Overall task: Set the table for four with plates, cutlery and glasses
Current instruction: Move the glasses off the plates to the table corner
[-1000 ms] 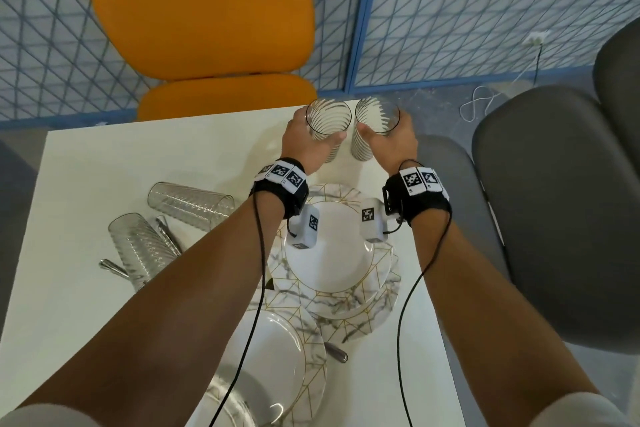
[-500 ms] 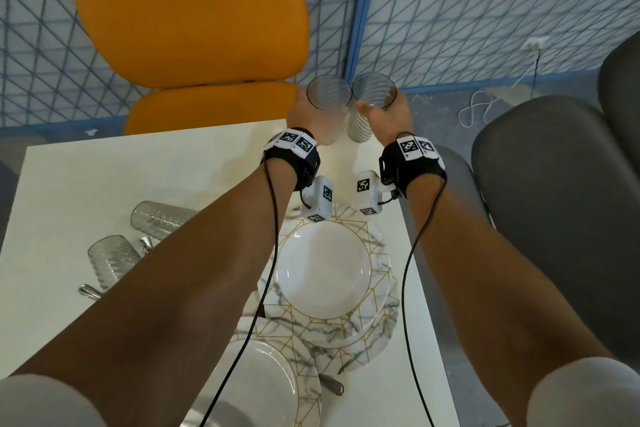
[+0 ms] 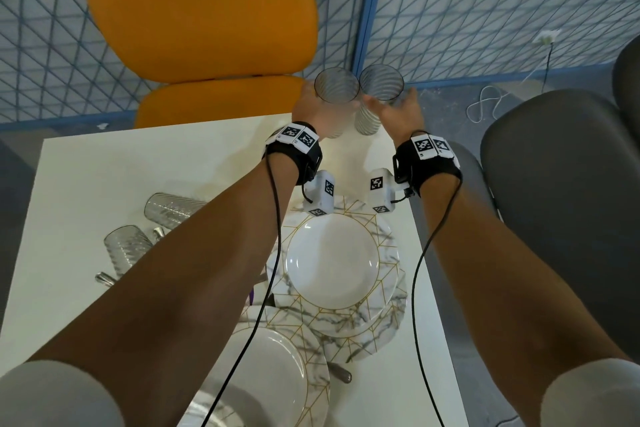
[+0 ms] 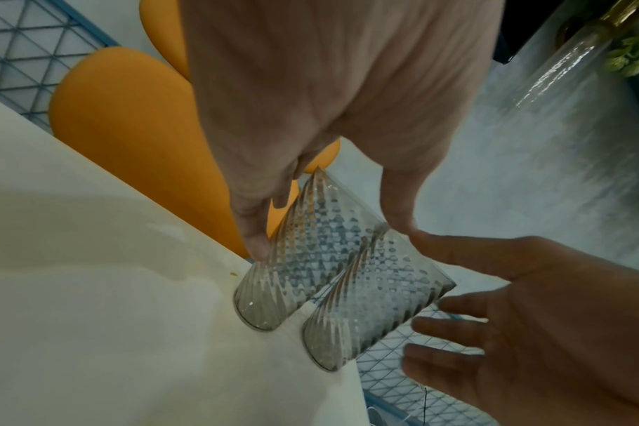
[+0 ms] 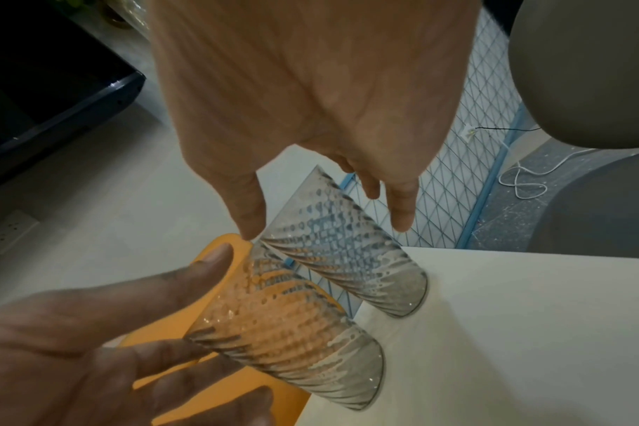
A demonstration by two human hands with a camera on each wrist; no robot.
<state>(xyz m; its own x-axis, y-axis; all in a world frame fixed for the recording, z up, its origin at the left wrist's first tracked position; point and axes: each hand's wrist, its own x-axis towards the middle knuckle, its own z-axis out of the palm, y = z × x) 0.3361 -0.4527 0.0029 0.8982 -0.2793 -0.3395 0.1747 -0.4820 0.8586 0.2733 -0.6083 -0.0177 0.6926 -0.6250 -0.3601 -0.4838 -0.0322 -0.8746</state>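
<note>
Two ribbed clear glasses stand side by side at the far right corner of the white table point(image 3: 104, 184). My left hand point(image 3: 311, 104) still holds the left glass point(image 3: 336, 97) point(image 4: 303, 259), thumb and fingers pinching its two sides. My right hand point(image 3: 401, 108) is beside the right glass point(image 3: 377, 94) point(image 5: 347, 253), with its fingers straight and spread. The left wrist view shows a gap between that hand and the glass. A stack of marbled, gold-lined plates point(image 3: 339, 260) lies just behind my wrists, with another plate point(image 3: 270, 378) nearer me.
Two more glasses point(image 3: 173, 208) point(image 3: 126, 246) lie on their sides at the table's left, over some cutlery point(image 3: 104, 277). A cutlery handle point(image 3: 341, 374) pokes out from under the plates. An orange chair point(image 3: 207, 21) stands past the far edge, a grey chair point(image 3: 561, 201) to the right.
Both hands carried the glasses farther out to the table's far right corner. My right hand has let go of its glass and spread its fingers.
</note>
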